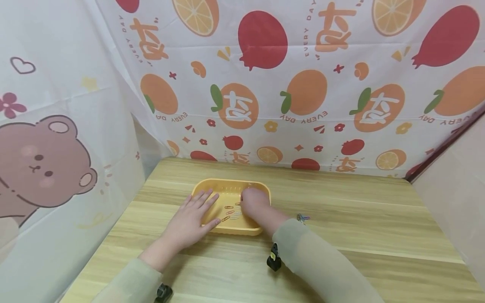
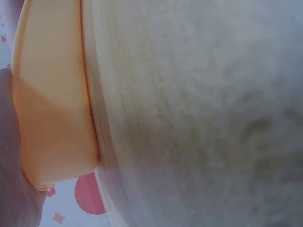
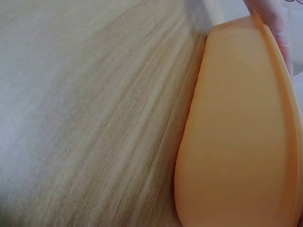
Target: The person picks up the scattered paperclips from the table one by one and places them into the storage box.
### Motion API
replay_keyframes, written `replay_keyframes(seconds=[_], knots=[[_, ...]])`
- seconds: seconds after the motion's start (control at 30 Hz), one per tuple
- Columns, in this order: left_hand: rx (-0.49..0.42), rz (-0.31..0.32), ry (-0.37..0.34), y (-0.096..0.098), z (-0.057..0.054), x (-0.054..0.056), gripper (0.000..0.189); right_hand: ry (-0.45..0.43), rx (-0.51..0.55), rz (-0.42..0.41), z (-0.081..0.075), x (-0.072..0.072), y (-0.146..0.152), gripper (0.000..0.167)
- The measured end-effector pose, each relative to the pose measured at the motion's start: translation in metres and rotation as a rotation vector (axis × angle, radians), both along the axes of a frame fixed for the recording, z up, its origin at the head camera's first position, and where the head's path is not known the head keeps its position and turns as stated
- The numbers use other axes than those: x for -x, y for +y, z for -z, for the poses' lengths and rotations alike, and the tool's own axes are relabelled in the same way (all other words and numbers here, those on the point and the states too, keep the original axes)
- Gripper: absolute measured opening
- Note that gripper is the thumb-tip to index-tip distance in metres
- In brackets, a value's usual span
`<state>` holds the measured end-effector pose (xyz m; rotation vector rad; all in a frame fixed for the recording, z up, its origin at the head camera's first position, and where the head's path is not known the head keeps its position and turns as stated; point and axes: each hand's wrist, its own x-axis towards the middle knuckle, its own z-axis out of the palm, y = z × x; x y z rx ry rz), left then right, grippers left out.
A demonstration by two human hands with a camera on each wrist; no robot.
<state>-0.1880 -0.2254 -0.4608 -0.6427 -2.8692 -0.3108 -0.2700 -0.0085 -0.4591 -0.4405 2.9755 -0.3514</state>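
Note:
A shallow yellow tray (image 1: pixel 231 230) sits on the wooden table, with several small paper clips (image 1: pixel 229 212) scattered on its floor. Across the tray's left end lies my left hand (image 1: pixel 193 221), fingers spread and fairly straight over the rim. The left wrist view catches part of that hand (image 2: pixel 19 156) against the tray's side (image 2: pixel 54 104). My right hand (image 1: pixel 255 204) reaches into the tray's right part, its fingers bent down. Its fingertips are hidden, so whether they pinch a clip is unclear. The right wrist view shows mostly the tray's outer wall (image 3: pixel 236 123).
To the right of the tray, a small cluster of coloured clips (image 1: pixel 302 218) lies on the wooden table (image 1: pixel 360 210), close to the right sleeve. Behind the table hangs a fruit-print cloth (image 1: pixel 269 84); a bear-print cloth (image 1: pixel 45 164) hangs at the left.

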Motion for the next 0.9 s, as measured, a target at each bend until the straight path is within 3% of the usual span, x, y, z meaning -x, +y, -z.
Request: replay_keyframes(seconds=[0.53, 0.9], knots=[[-0.021, 0.005, -0.002, 0.003, -0.002, -0.001, 0.075, -0.002, 0.049, 0.021, -0.004, -0.004, 0.001, 0.021], [-0.014, 0.01, 0.013, 0.001, -0.001, -0.001, 0.075, 0.045, 0.094, -0.037, -0.011, -0.012, 0.002, 0.031]])
